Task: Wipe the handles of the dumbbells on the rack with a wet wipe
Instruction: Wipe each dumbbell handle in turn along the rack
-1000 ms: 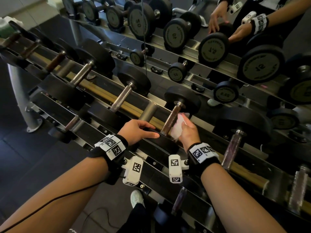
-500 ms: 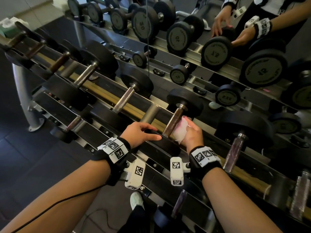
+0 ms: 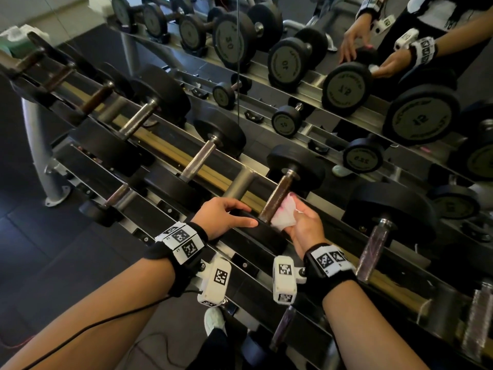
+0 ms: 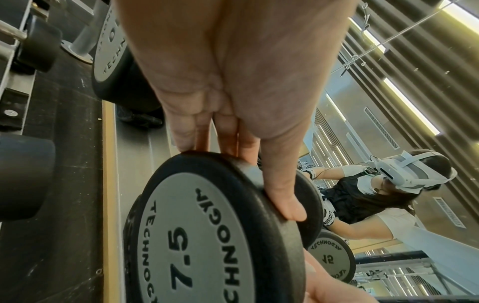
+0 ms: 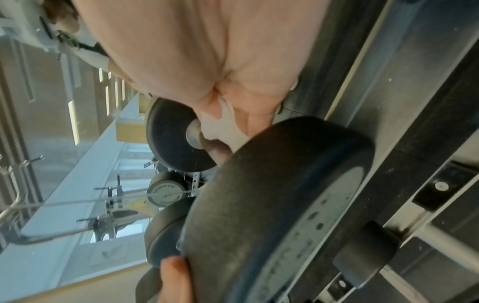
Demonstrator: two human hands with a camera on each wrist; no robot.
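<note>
Wiping the handle (image 3: pixel 277 199) of a racked dumbbell (image 3: pixel 294 166) with a wet wipe (image 3: pixel 283 214)

The soft wipe is pinched in the right hand (image 3: pixel 304 228) against the rigid bar; the near head (image 4: pixel 212 235), judged heavy, is steadied on the rack (image 3: pixel 165 153) under relaxed left hand (image 3: pixel 224 216) fingers.

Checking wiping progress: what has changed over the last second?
The right hand has slid the wet wipe slightly down the handle, toward the near weight. The left hand stays resting on the near weight; the dumbbell hasn't moved.
</note>
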